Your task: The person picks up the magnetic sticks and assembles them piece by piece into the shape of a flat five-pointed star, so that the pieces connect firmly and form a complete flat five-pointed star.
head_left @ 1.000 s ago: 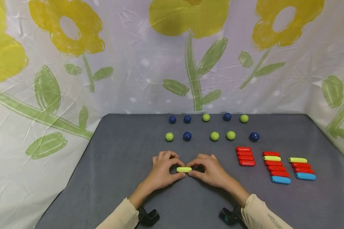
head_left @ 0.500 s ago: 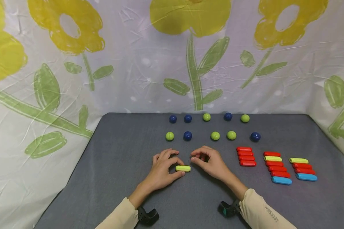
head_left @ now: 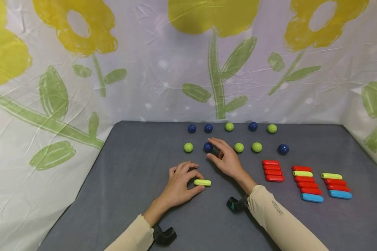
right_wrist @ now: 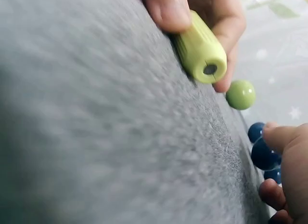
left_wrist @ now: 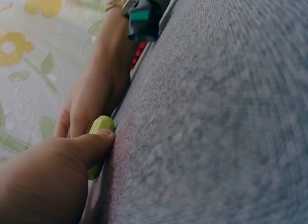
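Observation:
My left hand pinches a short yellow-green magnetic building stick lying on the grey table, thumb in front and finger behind. In the right wrist view, the end of this stick shows a round grey metal disc. My right hand is at a dark blue ball in the front row of balls. Its thumb and index finger stand spread on either side of that ball; whether they touch it I cannot tell. The left wrist view shows the left thumb against the stick.
Green balls and other blue balls stand in two rows toward the back. At right lie a group of red sticks and two mixed groups with yellow-green sticks and blue sticks. A flowered cloth hangs behind.
My right hand has let go of the stick's right end and moved forward to the blue ball, its fingers spreading. The left hand keeps holding the stick in about the same place.

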Demonstrator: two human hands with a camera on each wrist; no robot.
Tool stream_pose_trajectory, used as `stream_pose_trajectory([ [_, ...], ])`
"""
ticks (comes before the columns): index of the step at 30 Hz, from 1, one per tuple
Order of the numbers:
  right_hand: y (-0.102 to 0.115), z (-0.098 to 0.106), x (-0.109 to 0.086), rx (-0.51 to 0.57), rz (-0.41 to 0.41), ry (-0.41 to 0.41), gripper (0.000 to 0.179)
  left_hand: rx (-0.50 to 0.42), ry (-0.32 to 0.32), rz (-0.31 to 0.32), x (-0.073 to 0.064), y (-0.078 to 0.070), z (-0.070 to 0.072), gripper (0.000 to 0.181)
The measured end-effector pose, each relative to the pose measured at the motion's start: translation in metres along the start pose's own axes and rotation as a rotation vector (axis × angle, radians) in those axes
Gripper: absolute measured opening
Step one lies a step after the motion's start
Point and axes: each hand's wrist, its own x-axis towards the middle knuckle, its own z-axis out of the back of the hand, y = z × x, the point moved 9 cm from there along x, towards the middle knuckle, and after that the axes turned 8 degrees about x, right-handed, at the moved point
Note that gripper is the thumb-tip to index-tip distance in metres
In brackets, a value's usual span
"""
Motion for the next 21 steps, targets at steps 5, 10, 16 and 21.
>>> stream_pose_trajectory([
  [5, -0.001, -0.003, 0.004, -0.099, -0.015, 0.037, 0.045, 0.001, 0.001, -0.002, 0.000, -0.001, 0.000, 0.018],
  [10, -0.004, -0.003, -0.002, -0.030, -0.042, 0.087, 0.037, 0.000, 0.013, 0.001, 0.000, -0.001, 0.000, 0.018],
  [16, -0.002, 0.000, -0.015, 0.107, -0.041, 0.138, 0.032, -0.026, 0.003, 0.004, 0.000, -0.002, 0.003, 0.017],
  [21, 0.003, 0.004, -0.028, 0.092, -0.033, 0.159, 0.030, -0.047, -0.033, 0.054, 0.000, 0.002, 0.006, 0.016],
])
